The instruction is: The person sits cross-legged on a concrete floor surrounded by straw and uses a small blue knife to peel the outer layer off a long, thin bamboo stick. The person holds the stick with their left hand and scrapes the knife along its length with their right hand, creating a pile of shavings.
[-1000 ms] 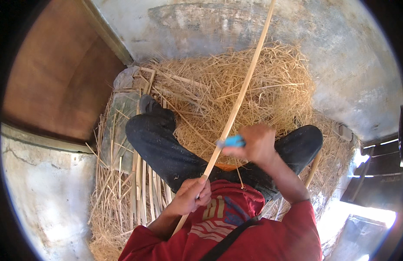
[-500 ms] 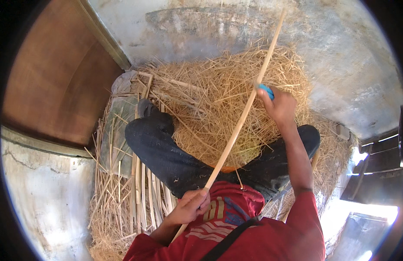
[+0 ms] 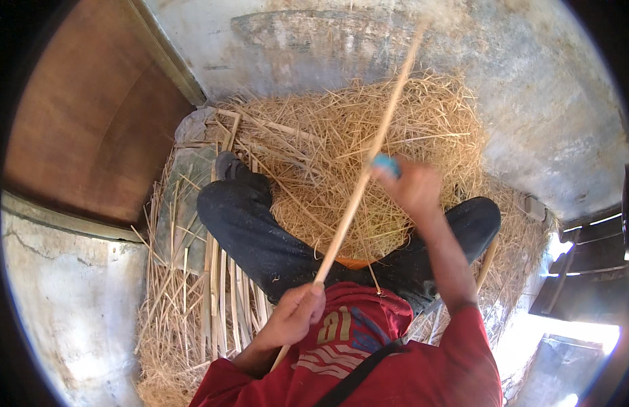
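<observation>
A long pale cane strip (image 3: 358,190) runs from near my chest up and away over a big heap of straw-like shavings (image 3: 341,142). My left hand (image 3: 294,315) grips its near end at my lap. My right hand (image 3: 413,186), blurred with motion, holds a blue-handled tool (image 3: 387,163) against the strip about halfway up. I sit cross-legged in dark trousers (image 3: 260,237) and a red shirt.
Several split cane strips (image 3: 216,298) lie on the ground at my left beside a flat grey stone slab (image 3: 185,197). A brown wooden door (image 3: 90,129) is at the upper left. A concrete wall (image 3: 531,102) curves behind the heap. A dark wooden frame (image 3: 585,264) stands at the right.
My right hand first slid the blue tool up the strip away from me, then came partway back down. The left hand stayed on the strip's near end.
</observation>
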Available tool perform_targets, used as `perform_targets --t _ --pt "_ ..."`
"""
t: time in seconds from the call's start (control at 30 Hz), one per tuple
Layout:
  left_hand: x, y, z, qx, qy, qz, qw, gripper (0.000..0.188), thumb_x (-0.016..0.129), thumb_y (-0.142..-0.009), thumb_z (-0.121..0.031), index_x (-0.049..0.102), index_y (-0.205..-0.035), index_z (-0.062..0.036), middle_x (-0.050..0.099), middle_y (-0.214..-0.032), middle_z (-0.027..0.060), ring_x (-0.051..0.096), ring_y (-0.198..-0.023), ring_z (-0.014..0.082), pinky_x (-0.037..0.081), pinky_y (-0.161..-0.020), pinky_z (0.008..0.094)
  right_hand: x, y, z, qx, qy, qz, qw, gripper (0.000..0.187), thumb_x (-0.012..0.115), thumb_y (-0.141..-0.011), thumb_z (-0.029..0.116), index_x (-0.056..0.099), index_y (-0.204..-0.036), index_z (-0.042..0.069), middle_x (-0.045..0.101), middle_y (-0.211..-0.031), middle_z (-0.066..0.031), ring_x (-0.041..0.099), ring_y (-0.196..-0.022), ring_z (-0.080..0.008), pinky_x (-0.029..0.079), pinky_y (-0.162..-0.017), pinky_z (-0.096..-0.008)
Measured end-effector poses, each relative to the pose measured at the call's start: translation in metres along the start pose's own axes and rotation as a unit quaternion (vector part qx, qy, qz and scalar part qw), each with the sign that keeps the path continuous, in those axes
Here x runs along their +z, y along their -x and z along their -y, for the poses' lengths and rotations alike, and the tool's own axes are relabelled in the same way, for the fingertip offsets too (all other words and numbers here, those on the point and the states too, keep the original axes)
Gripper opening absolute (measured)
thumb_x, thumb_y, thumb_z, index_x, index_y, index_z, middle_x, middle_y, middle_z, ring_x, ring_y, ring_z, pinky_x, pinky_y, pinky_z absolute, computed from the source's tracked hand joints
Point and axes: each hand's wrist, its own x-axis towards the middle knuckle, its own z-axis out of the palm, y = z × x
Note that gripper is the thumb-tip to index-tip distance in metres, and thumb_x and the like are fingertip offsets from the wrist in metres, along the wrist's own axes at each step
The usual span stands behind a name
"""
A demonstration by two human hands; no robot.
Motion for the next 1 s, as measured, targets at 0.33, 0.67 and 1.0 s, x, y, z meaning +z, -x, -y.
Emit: perform_targets --t 0.33,0.67,1.0 --pt "-0.003 -0.001 -0.009 0.032 -0.062 -0.034 0.997 0.035 0.034 -0.102 -0.027 0.043 -0.076 -0.0058 0.038 -0.060 -0.0030 0.034 -0.052 0.0066 0.030 -0.047 0.0235 -0.014 0.036 0.072 -0.218 -0.047 0.033 0.974 0.067 0.063 -0.061 0.076 0.041 -0.048 0.014 0.039 -0.042 -0.0013 0.044 -0.036 -0.0183 0.034 -0.039 -0.0312" --pt "0.004 0.020 0.005 -0.039 -0.034 0.023 0.998 0.037 0.035 -0.102 -0.028 0.044 -0.073 -0.0068 0.039 -0.061 -0.0025 0.035 -0.054 0.0065 0.031 -0.050 0.0234 -0.016 -0.026 -0.034 0.113 -0.021 -0.034 0.993 0.058 0.065 -0.067 0.070 0.058 -0.055 0.014 0.046 -0.042 -0.0029 0.045 -0.033 -0.0187 0.037 -0.034 -0.0331" --pt "0.000 0.005 -0.008 0.032 -0.112 -0.007 0.993 0.035 0.035 -0.102 -0.024 0.043 -0.075 -0.0038 0.038 -0.058 -0.0020 0.034 -0.051 0.0070 0.030 -0.047 0.0246 -0.017 0.038 0.045 -0.109 -0.045 -0.002 0.993 0.065 0.062 -0.066 0.073 0.048 -0.049 0.013 0.042 -0.041 -0.0041 0.047 -0.034 -0.0217 0.038 -0.036 -0.0360"
